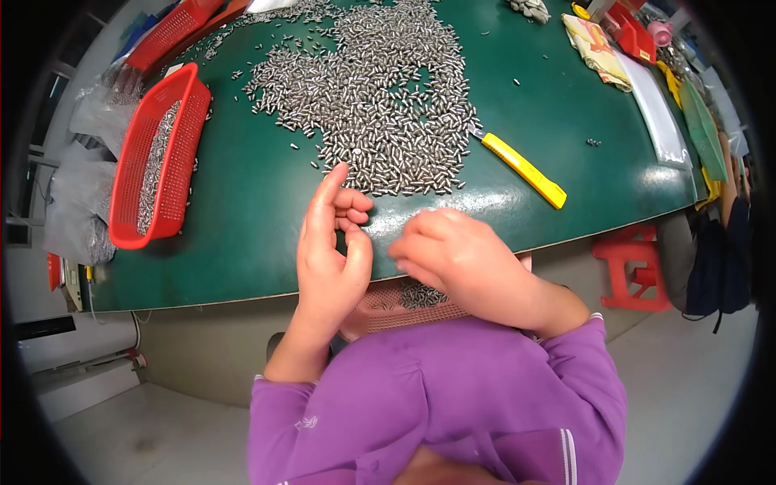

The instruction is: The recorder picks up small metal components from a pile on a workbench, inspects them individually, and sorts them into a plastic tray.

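Observation:
A large spread of small silvery, bullet-shaped metal pieces (388,105) covers the middle of the green table (242,218). My left hand (330,246) is at the pile's near edge, its index finger stretched out and the other fingers loosely curled, with nothing visible in it. To its right, my right hand (461,250) is over the table's front edge, its fingers bent together; whatever they hold is hidden. Below both hands, a pink mesh basket (376,322) sits at my lap, with more metal pieces (422,296) inside it.
A yellow utility knife (525,170) lies right of the pile, its blade touching the pieces. At left, a red perforated basket (182,153) holds more pieces. Toward the right are a folded cloth (596,50) and a clear plastic bag (659,121). A red stool (634,271) stands beyond the table edge.

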`<action>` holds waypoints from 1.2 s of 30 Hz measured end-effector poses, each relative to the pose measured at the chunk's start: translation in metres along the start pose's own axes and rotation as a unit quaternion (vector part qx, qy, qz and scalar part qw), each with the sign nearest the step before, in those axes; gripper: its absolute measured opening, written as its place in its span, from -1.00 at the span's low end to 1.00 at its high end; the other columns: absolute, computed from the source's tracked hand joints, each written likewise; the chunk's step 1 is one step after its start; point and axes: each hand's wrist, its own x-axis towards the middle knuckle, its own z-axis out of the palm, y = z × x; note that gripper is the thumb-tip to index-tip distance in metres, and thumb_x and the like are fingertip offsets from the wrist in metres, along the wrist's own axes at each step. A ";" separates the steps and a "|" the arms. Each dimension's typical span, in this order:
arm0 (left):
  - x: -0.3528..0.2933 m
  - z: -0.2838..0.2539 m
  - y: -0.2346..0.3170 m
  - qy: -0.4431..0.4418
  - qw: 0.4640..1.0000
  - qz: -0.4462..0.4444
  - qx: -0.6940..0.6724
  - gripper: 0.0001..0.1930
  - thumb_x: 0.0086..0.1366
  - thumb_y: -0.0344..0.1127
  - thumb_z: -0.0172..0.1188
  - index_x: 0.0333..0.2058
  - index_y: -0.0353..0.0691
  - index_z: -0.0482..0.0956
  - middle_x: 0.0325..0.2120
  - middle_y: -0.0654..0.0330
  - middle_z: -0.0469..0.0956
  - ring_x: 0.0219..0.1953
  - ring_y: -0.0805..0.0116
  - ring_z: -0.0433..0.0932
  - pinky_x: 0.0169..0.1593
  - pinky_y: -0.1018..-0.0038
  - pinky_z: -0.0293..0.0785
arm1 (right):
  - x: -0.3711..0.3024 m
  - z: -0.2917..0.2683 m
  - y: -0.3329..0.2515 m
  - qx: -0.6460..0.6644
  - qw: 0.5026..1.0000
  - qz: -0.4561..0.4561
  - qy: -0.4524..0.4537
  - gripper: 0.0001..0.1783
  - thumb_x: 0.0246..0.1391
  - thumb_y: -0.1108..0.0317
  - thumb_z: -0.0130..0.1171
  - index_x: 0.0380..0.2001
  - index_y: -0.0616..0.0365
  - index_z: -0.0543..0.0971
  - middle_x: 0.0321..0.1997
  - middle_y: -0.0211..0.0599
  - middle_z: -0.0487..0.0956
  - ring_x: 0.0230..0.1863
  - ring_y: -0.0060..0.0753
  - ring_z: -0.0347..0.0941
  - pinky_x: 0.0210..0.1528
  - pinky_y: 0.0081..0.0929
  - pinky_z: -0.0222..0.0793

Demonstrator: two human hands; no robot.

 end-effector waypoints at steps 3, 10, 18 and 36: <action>0.001 0.002 0.003 -0.008 1.000 -0.005 0.009 -0.28 0.13 -0.68 -0.01 0.34 -0.33 0.23 -0.19 0.14 0.52 -0.23 0.42 0.46 -0.11 0.50 0.46 | -0.013 -0.008 -0.003 0.047 0.998 -0.015 -0.037 -0.79 0.01 0.42 0.34 -0.24 0.10 0.61 -0.24 -0.26 0.52 -0.20 -0.11 0.48 -0.14 -0.22 0.44; 0.013 0.014 0.016 -0.046 0.983 0.063 0.164 -0.27 0.17 -0.66 0.13 0.36 -0.32 0.20 -0.19 0.06 0.52 -0.17 0.13 0.48 -0.01 0.25 0.46 | -0.003 -0.018 0.020 -0.053 0.989 0.037 0.130 -0.76 0.01 0.49 0.29 -0.20 0.19 0.58 -0.22 -0.15 0.51 -0.17 0.00 0.46 -0.13 -0.14 0.42; 0.017 0.018 0.016 -0.077 0.982 0.063 0.161 -0.24 0.13 -0.66 0.20 0.35 -0.30 0.23 -0.25 0.09 0.50 -0.18 0.15 0.49 -0.03 0.27 0.46 | 0.012 0.001 0.023 -0.035 0.991 0.023 0.123 -0.79 0.00 0.53 0.25 -0.24 0.21 0.55 -0.23 -0.15 0.51 -0.17 0.02 0.47 -0.13 -0.15 0.43; 0.013 0.014 0.012 -0.070 0.989 0.070 0.113 -0.30 0.14 -0.67 0.19 0.31 -0.29 0.30 -0.23 0.12 0.56 -0.18 0.20 0.52 -0.06 0.31 0.50 | 0.013 -0.004 0.016 -0.033 0.992 0.057 0.111 -0.80 -0.02 0.53 0.28 -0.26 0.15 0.58 -0.25 -0.20 0.55 -0.17 -0.03 0.50 -0.12 -0.18 0.43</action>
